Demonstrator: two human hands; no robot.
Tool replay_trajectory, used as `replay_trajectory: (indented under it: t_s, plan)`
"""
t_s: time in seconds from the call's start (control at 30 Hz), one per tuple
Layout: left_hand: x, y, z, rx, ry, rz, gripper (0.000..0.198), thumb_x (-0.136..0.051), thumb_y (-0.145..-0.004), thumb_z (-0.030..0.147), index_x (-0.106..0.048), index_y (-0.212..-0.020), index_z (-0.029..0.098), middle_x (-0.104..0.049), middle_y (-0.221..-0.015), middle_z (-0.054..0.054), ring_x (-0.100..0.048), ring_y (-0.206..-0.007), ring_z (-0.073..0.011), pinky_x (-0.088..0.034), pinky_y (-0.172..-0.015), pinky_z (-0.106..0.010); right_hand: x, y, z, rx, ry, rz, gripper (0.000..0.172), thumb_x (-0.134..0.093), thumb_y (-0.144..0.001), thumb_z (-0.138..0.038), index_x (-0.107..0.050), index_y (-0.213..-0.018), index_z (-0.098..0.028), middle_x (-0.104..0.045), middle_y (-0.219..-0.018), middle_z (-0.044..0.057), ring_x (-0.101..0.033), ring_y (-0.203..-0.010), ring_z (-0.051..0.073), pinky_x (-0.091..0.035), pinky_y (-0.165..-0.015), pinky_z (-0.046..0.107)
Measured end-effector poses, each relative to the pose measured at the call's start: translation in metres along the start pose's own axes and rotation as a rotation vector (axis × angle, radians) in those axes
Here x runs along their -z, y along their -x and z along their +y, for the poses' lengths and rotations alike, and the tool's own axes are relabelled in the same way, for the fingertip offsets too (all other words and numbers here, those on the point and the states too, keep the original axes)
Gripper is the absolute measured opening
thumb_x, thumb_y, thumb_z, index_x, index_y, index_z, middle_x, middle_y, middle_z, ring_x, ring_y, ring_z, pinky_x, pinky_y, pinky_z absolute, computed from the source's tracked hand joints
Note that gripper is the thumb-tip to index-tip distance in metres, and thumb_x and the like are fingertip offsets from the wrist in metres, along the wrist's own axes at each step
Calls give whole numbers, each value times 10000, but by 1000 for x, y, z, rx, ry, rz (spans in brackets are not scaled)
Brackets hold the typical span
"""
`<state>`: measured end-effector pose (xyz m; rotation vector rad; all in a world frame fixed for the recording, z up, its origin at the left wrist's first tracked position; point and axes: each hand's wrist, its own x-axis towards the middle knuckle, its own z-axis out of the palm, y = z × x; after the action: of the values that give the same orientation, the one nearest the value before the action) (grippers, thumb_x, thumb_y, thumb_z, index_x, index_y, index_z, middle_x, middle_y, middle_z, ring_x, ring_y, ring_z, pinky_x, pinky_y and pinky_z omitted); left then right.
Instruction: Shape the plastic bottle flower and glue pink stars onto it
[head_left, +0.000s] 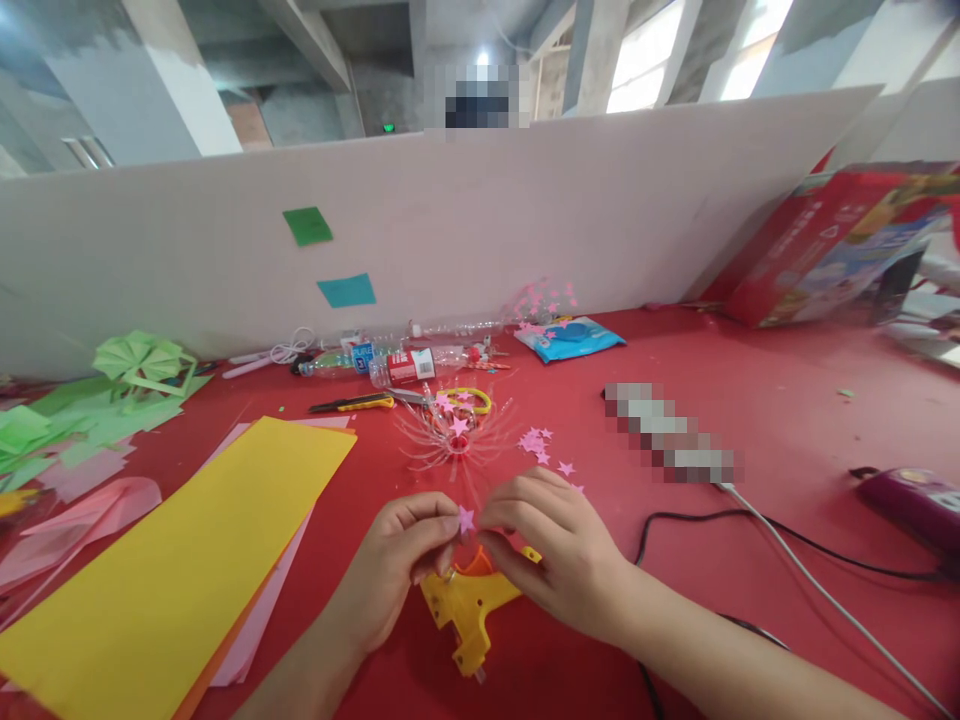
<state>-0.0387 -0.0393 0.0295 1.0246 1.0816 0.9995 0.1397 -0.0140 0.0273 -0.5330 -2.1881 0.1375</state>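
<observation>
A small pink paper star [466, 520] is pinched between the thumb and forefinger of my left hand [405, 535]. Close to its right side is my right hand [555, 535], fingers curved and the thumb slightly apart from them, with nothing visible in between. Beneath both hands lies a yellow hot glue gun [472, 610] with an orange part on top. Just beyond them is a clear plastic bottle piece cut into splayed strips [459, 450], with pink stars on some strips. Several loose pink stars [536, 442] lie to its right.
Yellow paper [187, 560] and green paper pieces [90, 420] lie left. Behind are a box cutter [352, 404], yellow-handled scissors [480, 400], plastic bottles [409, 368] and a blue wipes pack [574, 338]. Cables [810, 565] cross the right side. A white partition [450, 230] bounds the back.
</observation>
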Motion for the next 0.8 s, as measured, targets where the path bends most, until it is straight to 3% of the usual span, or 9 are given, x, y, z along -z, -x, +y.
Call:
replay_trajectory:
  t_s: [0.2, 0.53, 0.8]
  plan:
    - [-3, 1, -2, 52, 89, -29, 201, -622, -708, 280, -539, -574, 154, -436, -474, 41, -334, -472, -66, -199, -468, -212, 1, -3, 1, 5, -66, 12, 151, -476, -842, -82, -536, -925, -194, -646, -806, 36, -568, -729, 148, -420, -660, 290]
    - [-1, 2, -3, 146, 228, -75, 141, -600, -651, 246, -547, -547, 167, -424, -476, 40, -345, -449, -74, -286, -480, -215, -5, -2, 0, -233, -331, -13, 86, -519, -903, -234, -571, -848, -194, -610, -751, 20, -558, -698, 134, -449, -664, 273]
    - [-6, 1, 0, 158, 373, -118, 107, -567, -664, 212, -595, -573, 163, -400, -450, 46, -287, -438, -76, -306, -485, -218, 4, -10, -1, -225, -379, -39, 140, -497, -923, -265, -597, -863, -188, -641, -768, 35, -583, -708, 132, -474, -663, 252]
